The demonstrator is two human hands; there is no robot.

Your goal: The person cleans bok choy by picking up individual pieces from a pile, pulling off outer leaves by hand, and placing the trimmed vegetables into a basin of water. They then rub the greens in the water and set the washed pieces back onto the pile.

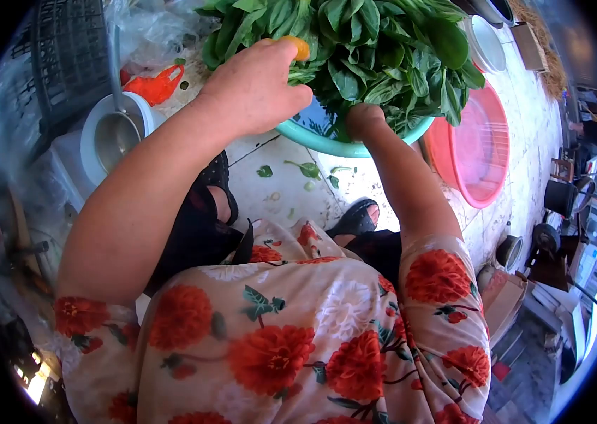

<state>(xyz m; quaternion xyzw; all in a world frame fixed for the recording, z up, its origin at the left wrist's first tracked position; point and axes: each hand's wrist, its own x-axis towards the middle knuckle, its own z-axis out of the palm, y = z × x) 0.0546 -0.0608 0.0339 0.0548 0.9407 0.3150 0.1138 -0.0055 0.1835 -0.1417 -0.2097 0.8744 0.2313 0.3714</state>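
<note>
A big heap of leafy greens (355, 42) rises over a light green basin (323, 143) with water showing at its near left side. My left hand (256, 88) is curled at the left side of the heap, with green stems between thumb and fingers. At its fingers shows a small orange-yellow thing (300, 48), whose kind I cannot make out. My right hand (365, 121) reaches down inside the basin's near rim. Greens and water hide its fingers.
Right of the basin stands a pink tub (478, 152). On the left are a white bucket (93, 134) with a metal pot inside, a red-orange bag (154, 86) and a dark plastic crate (65, 56). Loose leaves (305, 169) lie on the tiled floor between my feet.
</note>
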